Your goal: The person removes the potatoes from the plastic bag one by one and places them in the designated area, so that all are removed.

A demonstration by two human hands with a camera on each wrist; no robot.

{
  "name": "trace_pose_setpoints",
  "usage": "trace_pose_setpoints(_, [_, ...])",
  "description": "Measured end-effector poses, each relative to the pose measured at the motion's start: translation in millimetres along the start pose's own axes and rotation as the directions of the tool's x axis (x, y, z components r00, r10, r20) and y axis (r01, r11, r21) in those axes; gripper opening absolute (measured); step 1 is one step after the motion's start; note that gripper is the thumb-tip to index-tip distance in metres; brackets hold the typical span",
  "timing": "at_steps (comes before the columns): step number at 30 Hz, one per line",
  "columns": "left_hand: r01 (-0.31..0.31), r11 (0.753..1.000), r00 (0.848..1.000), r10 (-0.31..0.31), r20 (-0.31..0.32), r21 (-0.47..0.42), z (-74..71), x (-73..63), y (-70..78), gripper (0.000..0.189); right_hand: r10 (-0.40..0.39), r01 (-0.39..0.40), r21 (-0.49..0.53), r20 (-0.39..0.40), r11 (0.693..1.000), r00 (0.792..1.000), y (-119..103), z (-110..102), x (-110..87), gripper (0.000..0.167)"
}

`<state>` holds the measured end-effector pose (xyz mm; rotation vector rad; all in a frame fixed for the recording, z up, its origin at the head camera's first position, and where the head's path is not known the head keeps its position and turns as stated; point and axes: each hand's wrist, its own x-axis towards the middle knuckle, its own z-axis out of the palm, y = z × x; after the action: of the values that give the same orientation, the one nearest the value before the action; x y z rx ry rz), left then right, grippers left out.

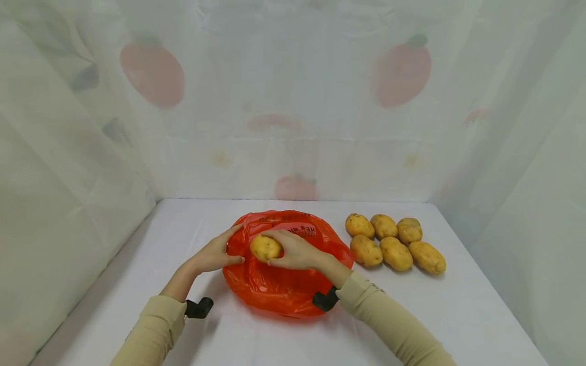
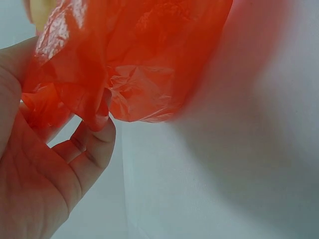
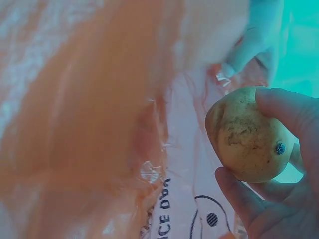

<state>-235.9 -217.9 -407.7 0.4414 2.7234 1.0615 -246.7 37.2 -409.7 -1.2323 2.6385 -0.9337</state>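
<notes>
A red plastic bag [image 1: 286, 296] with dark print sits on the table, its mouth spread upward. My left hand [image 1: 214, 255] grips the bag's left edge; in the left wrist view the fingers [image 2: 102, 142] are curled at a fold of the thin plastic. Over the bag's mouth, my right hand [image 1: 299, 250] holds a yellow potato [image 1: 264, 248] between thumb and fingers. The right wrist view shows that potato [image 3: 249, 137] with brown marks and a dark spot on its skin. The bag's inside is partly hidden by the right hand and forearm.
Several potatoes [image 1: 396, 253] lie in two rows on the right of the white table [image 1: 403, 315]. Pale curtains with printed fruit [image 1: 403, 73] hang behind the table and along both sides. A black wrist mount [image 1: 199, 308] sticks out from the left cuff.
</notes>
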Motion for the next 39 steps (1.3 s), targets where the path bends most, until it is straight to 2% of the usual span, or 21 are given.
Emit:
trace_pose_setpoints(9, [-0.039, 0.999, 0.999, 0.039, -0.005, 0.003, 1.2, 2.0, -0.6, 0.085, -0.075, 0.075, 0.032, -0.013, 0.997, 0.997, -3, -8, -13.1, 0.066])
trace_pose_setpoints(15, [-0.016, 1.0, 1.0, 0.016, -0.005, 0.006, 1.2, 1.0, 0.2, 0.085, -0.107, 0.108, 0.049, -0.031, 0.993, 0.994, -3, -11, -21.1, 0.067])
trace_pose_setpoints(29, [0.003, 1.0, 1.0, -0.003, -0.005, -0.012, 1.5, 0.0, 1.3, 0.087, -0.066, 0.08, 0.144, -0.103, 0.986, 0.993, -3, -25, -50.5, 0.068])
trace_pose_setpoints(39, [-0.019, 1.0, 1.0, 0.019, -0.014, -0.009, 2.2, 0.6, -2.2, 0.087, 0.0, 0.056, 0.29, -0.188, 0.956, 0.982, 2, -33, -71.1, 0.068])
